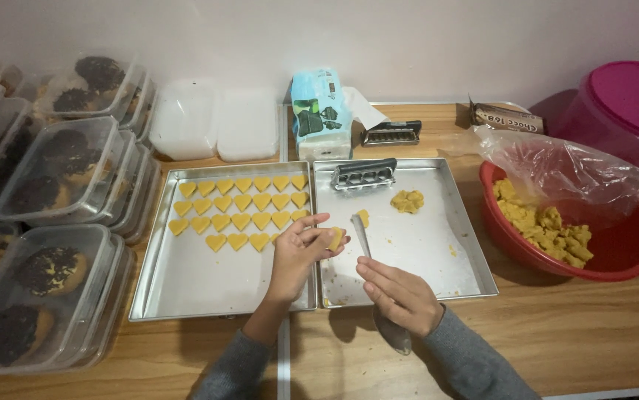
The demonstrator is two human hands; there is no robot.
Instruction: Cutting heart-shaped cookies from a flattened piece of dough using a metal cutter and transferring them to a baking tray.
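A: What did the left hand (301, 248) hold?
B: Fingers pinched a soft yellow heart-shaped dough piece (335, 238) over the shiny steel baking tray (186, 285)

A: And the right hand (401, 296)?
B: Closed around a flat metal knife (361, 235), right of that tray

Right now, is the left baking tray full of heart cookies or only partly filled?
Partly filled. The left baking tray holds rows of yellow heart-shaped dough pieces across its upper part only; its lower half is bare metal.

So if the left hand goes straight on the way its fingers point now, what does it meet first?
Probably the knife blade in the right tray. The left hand holds a dough piece and points right; height is unclear.
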